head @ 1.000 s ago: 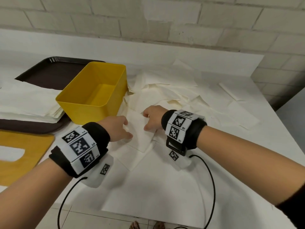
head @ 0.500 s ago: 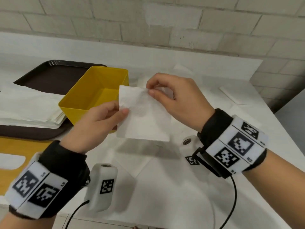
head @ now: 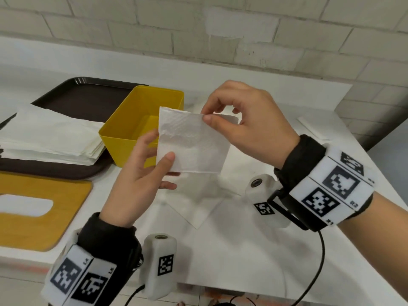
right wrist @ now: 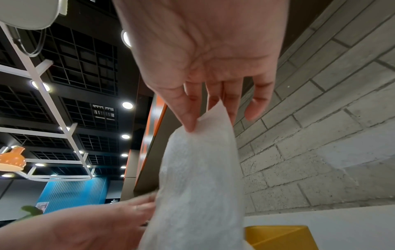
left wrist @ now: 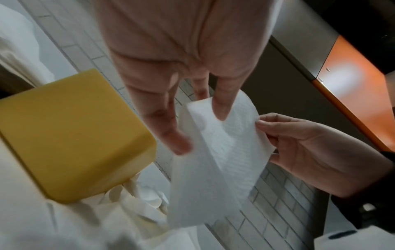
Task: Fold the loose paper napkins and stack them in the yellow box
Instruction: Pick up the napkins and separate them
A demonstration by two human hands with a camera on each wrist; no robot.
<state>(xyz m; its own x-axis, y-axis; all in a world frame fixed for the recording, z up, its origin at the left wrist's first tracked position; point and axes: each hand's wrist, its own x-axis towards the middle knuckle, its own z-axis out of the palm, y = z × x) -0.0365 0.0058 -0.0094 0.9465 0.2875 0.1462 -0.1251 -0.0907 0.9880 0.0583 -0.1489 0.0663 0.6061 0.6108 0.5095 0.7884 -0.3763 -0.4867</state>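
1. A folded white paper napkin (head: 189, 143) hangs in the air above the white table (head: 254, 250), in front of the yellow plastic box (head: 123, 138). The right hand (head: 249, 124) pinches its top edge between thumb and forefinger; the left hand (head: 141, 173) pinches its lower left corner, thumb in front and fingers behind.
2. Left of the box, a stack of flat white paper sheets (head: 48, 138) lies on a dark brown tray (head: 84, 96). Nearer the person lies a yellow wooden board (head: 44, 206) with a white cut-out. Loose white napkins (head: 196, 202) lie on the table under the hands.
3. The held napkin covers the box's right near corner in the head view, and the right hand hides the napkins behind it.
4. The left wrist view shows the box's outer wall and crumpled napkins (left wrist: 141, 203) at its foot, blurred.
5. The right wrist view looks up at ceiling lights and shows only a corner of the box.
6. The box's floor looks bare where visible; part is hidden.
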